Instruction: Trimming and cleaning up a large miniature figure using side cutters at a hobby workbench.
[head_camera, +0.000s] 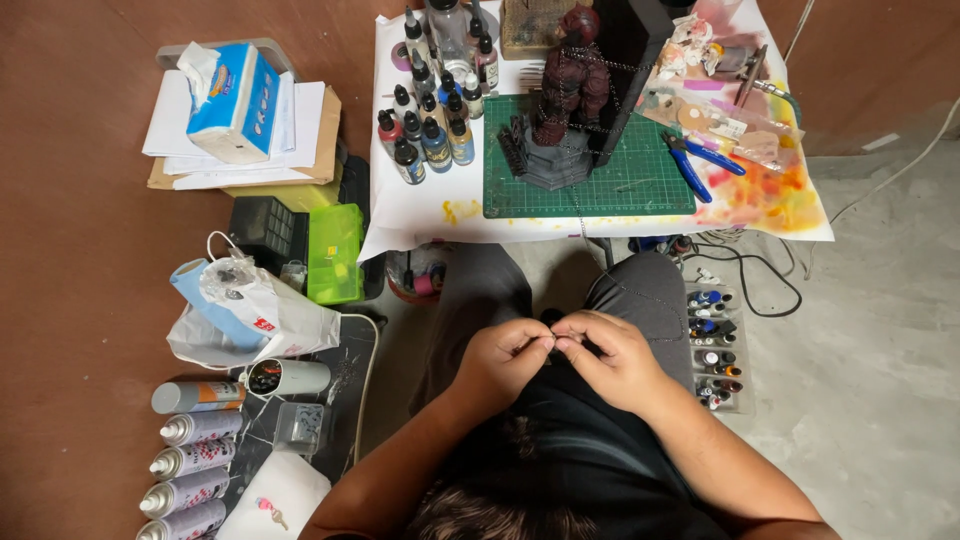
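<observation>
Pinching the thin chain between both my left hand and right hand, I judge it light, limp, slippery, best gripped at single links.

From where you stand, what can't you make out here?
Head view only:
- What the left hand and right hand pinch: too small, covered by fingertips; each grip looks closed.
- Far side of the dark red figure: hidden behind a black tower.
- Spray cans: lowest cut off by the bottom edge.

Figurine on cutting mat, bottles left.
</observation>
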